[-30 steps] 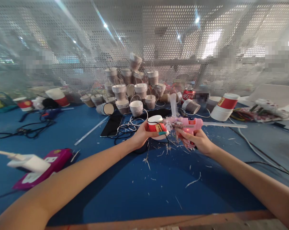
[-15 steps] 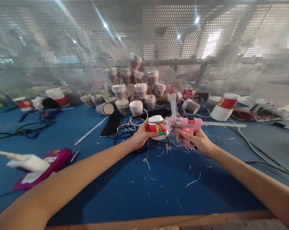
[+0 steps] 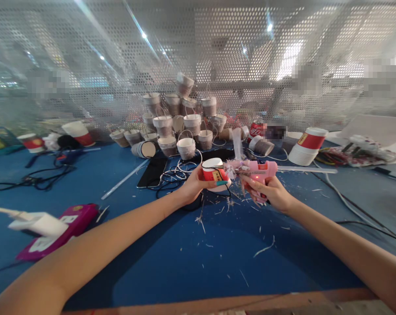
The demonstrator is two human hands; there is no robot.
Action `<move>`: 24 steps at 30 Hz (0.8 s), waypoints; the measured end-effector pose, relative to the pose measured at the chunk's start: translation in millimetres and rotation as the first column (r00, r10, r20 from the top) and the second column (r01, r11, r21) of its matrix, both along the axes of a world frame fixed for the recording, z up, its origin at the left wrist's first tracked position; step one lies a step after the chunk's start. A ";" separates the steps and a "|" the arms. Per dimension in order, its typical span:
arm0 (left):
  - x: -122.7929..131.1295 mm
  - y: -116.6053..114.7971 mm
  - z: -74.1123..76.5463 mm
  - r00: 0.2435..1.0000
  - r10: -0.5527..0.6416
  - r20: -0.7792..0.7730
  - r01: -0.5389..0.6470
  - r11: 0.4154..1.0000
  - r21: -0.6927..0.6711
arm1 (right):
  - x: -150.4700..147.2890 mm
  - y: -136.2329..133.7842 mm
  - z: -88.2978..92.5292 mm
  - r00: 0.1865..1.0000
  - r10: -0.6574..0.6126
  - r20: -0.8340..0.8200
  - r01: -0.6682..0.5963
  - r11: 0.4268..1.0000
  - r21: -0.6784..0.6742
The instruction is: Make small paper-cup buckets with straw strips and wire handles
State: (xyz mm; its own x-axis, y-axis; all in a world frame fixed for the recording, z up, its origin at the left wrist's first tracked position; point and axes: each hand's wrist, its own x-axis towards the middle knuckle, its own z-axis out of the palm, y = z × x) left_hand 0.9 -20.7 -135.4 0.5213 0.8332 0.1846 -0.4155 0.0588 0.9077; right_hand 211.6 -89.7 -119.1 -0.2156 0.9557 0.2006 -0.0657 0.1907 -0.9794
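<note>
My left hand [image 3: 195,184] is closed around a red and white paper cup [image 3: 211,174], whose white base faces up. A thin black cord loops about the cup. In my right hand [image 3: 270,192] is a pink hot glue gun [image 3: 262,171], gripped by its handle. A clear glue stick [image 3: 307,169] juts out of its back, and a small light glows on its side. The gun's nozzle end, matted with whitish shreds, points left at the cup's side; whether it touches the cup I cannot tell.
Behind my hands rises a stack of small wrapped buckets [image 3: 163,126]. A phone [image 3: 152,173] and tangled cords lie left of the cup. A purple power strip [image 3: 60,232] sits at left, stacked paper cups [image 3: 307,146] at right. White scraps litter the blue table [image 3: 171,271].
Almost nothing differs. Both hands keep the cup and the glue gun in the same place, with only a very slight shift of the whole view.
</note>
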 end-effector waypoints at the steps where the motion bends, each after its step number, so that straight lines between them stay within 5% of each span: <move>1: 0.0 0.1 -0.1 1.000 0.000 -0.001 0.000 1.000 0.002 | 0.1 0.0 -0.1 1.000 0.001 0.003 -0.001 1.000 -0.002; 24: -0.6 -0.1 0.1 1.000 0.007 -0.011 -0.007 1.000 0.011 | 1.3 -1.9 3.6 1.000 -0.004 0.006 0.004 1.000 0.028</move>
